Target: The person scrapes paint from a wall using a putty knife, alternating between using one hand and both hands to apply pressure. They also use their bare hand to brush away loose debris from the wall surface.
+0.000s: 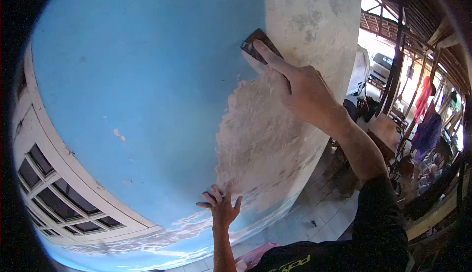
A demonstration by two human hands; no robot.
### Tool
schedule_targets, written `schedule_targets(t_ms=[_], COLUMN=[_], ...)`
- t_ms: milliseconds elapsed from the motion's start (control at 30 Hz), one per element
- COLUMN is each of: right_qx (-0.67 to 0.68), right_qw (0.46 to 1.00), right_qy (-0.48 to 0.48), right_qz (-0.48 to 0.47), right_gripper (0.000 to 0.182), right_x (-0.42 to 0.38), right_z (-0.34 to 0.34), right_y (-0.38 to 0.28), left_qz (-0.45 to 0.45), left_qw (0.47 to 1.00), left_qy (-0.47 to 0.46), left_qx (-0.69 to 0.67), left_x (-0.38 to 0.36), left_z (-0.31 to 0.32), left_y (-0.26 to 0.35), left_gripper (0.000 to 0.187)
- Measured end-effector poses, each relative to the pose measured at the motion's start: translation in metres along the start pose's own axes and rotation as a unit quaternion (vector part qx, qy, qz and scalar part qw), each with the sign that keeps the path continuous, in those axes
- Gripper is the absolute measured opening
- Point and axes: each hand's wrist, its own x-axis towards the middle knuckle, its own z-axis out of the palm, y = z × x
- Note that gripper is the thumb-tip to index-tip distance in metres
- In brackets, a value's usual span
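Note:
My right hand [312, 92] grips a scraper [260, 46], its dark, flat blade against the blue wall [147, 75]. The index finger is stretched along the blade; the palm hides most of the handle. The blade lies at the border between blue paint and a rough, whitish-grey bare patch [275, 134]. Lower down, my left hand [223, 208] rests with spread fingers on the wall, near the lower edge of that patch. Nothing is in it.
A white-framed window [64, 198] with dark panes is at the left. Below right lies a tiled floor [319, 208]. Farther right, under a roof on wooden posts, are hanging clothes [427, 129], a parked vehicle [381, 65] and clutter. Small chips mark the blue paint.

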Motion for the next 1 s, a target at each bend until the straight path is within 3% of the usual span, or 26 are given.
schedule_targets(t_ms=[167, 333, 433, 667, 733, 933, 1000], right_qx=[-0.016, -0.038, -0.058, -0.111, -0.135, -0.096, -0.094], right_qw=[0.994, 0.998, 0.998, 0.992, 0.991, 0.990, 0.995], right_qy=[0.083, 0.049, 0.021, 0.057, -0.020, 0.068, 0.031], right_qz=[-0.068, -0.014, -0.014, -0.029, 0.005, -0.072, -0.033], right_gripper=[0.050, 0.050, 0.051, 0.055, 0.053, 0.049, 0.050], right_x=[-0.022, -0.007, -0.027, -0.007, -0.022, 0.008, -0.003], right_z=[0.023, 0.001, 0.011, 0.000, -0.005, -0.009, -0.008], right_y=[0.028, 0.011, 0.038, 0.031, 0.030, 0.021, 0.028], left_qz=[0.016, -0.025, -0.030, -0.035, -0.035, -0.054, -0.059], left_qw=[0.999, 0.999, 0.998, 0.997, 0.997, 0.996, 0.995], left_qy=[-0.007, -0.028, -0.034, -0.015, -0.017, -0.052, -0.061], left_qx=[0.030, -0.026, -0.053, -0.065, -0.065, -0.054, -0.054], left_x=[-0.008, -0.015, -0.022, -0.014, -0.018, -0.015, -0.017], left_z=[-0.017, -0.049, -0.067, -0.066, -0.072, -0.071, -0.074], left_y=[-0.011, 0.000, -0.004, 0.010, 0.000, 0.006, 0.004], left_gripper=[0.081, 0.077, 0.074, 0.074, 0.075, 0.080, 0.080])
